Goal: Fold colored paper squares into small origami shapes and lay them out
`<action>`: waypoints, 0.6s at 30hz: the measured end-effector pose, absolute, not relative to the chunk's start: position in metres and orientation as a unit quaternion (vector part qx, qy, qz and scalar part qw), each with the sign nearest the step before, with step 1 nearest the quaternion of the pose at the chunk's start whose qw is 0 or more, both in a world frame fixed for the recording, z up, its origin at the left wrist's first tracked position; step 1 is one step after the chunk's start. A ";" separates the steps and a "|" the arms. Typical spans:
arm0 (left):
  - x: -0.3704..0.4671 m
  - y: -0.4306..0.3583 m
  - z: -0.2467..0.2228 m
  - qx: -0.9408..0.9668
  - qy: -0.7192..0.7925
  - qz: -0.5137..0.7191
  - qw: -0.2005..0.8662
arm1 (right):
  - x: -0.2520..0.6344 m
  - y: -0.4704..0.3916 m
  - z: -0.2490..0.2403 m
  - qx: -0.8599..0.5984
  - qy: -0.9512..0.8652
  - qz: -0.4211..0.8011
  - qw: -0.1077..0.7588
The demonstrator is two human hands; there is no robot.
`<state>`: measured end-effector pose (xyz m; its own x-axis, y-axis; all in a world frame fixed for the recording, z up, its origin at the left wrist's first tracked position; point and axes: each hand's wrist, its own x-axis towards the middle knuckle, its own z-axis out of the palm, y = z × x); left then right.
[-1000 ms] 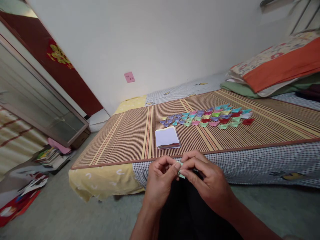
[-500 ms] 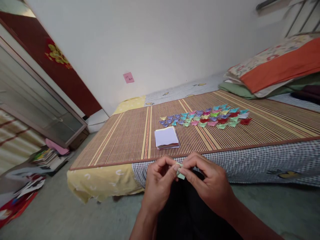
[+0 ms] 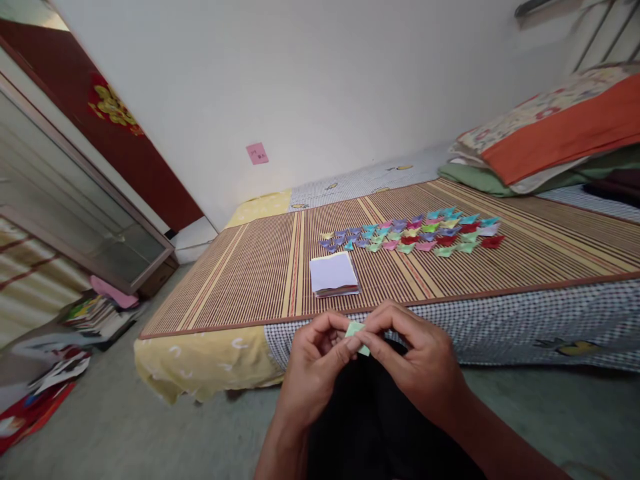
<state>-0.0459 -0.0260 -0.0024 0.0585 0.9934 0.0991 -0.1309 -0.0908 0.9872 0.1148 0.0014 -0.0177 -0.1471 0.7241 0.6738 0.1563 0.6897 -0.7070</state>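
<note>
Between my two hands is a small folded piece of pale green paper point(image 3: 355, 329), held above my lap just in front of the bed edge. My left hand point(image 3: 316, 367) pinches its left side between thumb and fingers. On the other side, my right hand point(image 3: 417, 357) grips it with thumb and index finger, the thumbs nearly meeting over it. Fingertips hide part of the paper. Beyond them, a stack of square paper sheets point(image 3: 333, 272), lilac on top, lies on the mat. Several rows of small folded paper shapes point(image 3: 411, 233) in many colours spread behind it.
A striped bamboo mat point(image 3: 240, 280) covers the bed. Folded bedding with an orange band point(image 3: 565, 137) is piled at the right. A pink note point(image 3: 257, 153) is on the wall. Books point(image 3: 95, 319) and bags lie at the left by a glass-fronted cabinet point(image 3: 100, 193).
The green paper has turned a little between my fingers and shows a flatter face. Both thumbs have shifted closer together over it. The things on the bed stay put.
</note>
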 end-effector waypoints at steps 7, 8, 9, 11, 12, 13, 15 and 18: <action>-0.045 -0.024 -0.001 0.493 0.424 0.552 0.522 | 0.115 0.000 -0.017 -0.305 -0.714 0.267 0.570; -0.044 -0.024 0.001 0.490 0.428 0.554 0.519 | 0.115 0.000 -0.016 -0.306 -0.715 0.268 0.568; -0.043 -0.025 0.002 0.489 0.433 0.556 0.515 | 0.114 -0.001 -0.016 -0.306 -0.717 0.268 0.567; -0.042 -0.025 0.004 0.487 0.442 0.560 0.503 | 0.114 -0.001 -0.015 -0.306 -0.717 0.266 0.567; -0.041 -0.025 0.005 0.486 0.446 0.563 0.499 | 0.114 -0.001 -0.016 -0.305 -0.716 0.268 0.568; -0.041 -0.025 0.005 0.485 0.447 0.566 0.495 | 0.115 -0.001 -0.016 -0.306 -0.714 0.275 0.567; -0.041 -0.025 0.004 0.480 0.448 0.571 0.493 | 0.116 0.000 -0.018 -0.315 -0.706 0.296 0.561; -0.042 -0.025 0.000 0.472 0.451 0.577 0.491 | 0.120 0.002 -0.019 -0.344 -0.695 0.333 0.537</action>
<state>-0.0421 -0.0248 0.0005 -0.0728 0.9921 0.1022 -0.1412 -0.1117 0.9837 0.1200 0.0018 -0.0191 -0.1874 0.8359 0.5159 0.1206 0.5408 -0.8325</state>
